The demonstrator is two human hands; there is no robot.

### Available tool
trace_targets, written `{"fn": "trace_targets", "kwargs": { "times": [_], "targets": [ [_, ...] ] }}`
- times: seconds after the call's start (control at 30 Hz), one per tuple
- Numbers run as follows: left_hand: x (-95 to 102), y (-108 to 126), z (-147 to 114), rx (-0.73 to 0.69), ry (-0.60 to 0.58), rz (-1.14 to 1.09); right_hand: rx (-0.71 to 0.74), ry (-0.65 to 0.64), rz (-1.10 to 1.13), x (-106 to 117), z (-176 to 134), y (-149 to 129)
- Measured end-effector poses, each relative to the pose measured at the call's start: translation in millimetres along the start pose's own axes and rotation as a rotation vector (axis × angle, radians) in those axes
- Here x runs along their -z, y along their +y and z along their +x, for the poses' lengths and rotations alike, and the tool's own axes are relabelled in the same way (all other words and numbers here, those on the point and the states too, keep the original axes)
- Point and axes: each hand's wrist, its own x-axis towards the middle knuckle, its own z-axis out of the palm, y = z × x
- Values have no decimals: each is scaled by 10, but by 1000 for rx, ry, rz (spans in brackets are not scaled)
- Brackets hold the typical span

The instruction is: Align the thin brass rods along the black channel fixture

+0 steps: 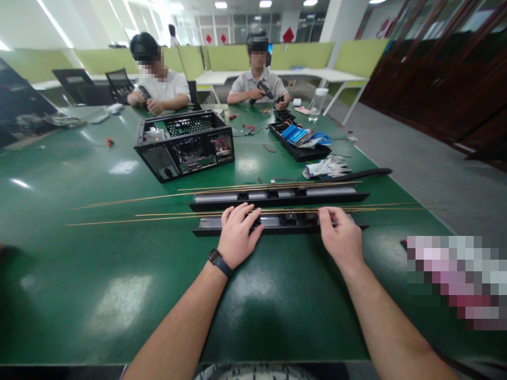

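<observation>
Head camera: your left hand, thumb apart from fingers, covers the left part of the long black channel-shaped bar; your right hand pinches thin golden rods running lengthwise along that bar's far edge; a matching second bar lies parallel beyond it.

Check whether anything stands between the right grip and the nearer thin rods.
Nothing visible does: the right grip appears pinched on the nearer thin rods, along the nearer black rail.

Bright, w/ ceiling lts on, glare patches on green tbl, rt-edge cabinets dim & skewed.
</observation>
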Motion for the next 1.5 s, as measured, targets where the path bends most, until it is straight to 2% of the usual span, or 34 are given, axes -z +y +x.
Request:
{"fn": "trace_targets", "kwargs": {
  "times": [0.2,0.4,0.57,0.67,1.5],
  "targets": [
    [-1,-1,-2,-6,3,6,-119,37,-1,-3,26,29],
    [-9,1,-6,-6,17,7,-12,-23,-32,8,-4,-42],
    [-12,0,-8,-8,15,5,-95,31,-20,29,23,-8],
    [-12,1,-8,-3,18,4,-113,20,-24,37,34,1],
    [-33,4,2,1,38,1,-53,30,-31,25,29,-46]
  ]
}}
